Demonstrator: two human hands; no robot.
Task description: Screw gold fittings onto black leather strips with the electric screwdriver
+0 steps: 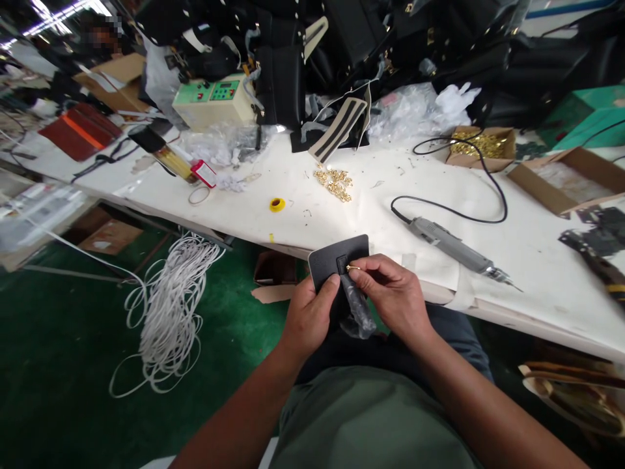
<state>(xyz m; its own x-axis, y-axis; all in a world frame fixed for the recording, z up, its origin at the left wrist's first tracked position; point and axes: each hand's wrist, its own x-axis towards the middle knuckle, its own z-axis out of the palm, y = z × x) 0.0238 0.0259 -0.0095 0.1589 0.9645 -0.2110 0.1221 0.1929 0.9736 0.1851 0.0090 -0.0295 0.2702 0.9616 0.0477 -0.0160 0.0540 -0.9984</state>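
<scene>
My left hand point(311, 314) grips a black leather piece point(336, 255) by its left edge, thumb pressed on its face. A plastic-wrapped strap point(359, 309) hangs from the middle of that piece. Between thumb and fingertips, my right hand point(395, 292) pinches a small gold metal fitting point(352, 268) against the leather, close to the top of the strap. Whether the fitting sits in the leather cannot be made out. On the table beyond lies a pile of gold fittings point(334, 183).
A grey electric screwdriver point(452, 246) with a black cord rests at the right of the white table point(303, 228). Boxes, including one of gold parts point(481, 144), stand behind it. A yellow tape roll point(277, 205) lies left. Black bags point(279, 78) crowd the back. Coiled white cord point(170, 312) covers the floor.
</scene>
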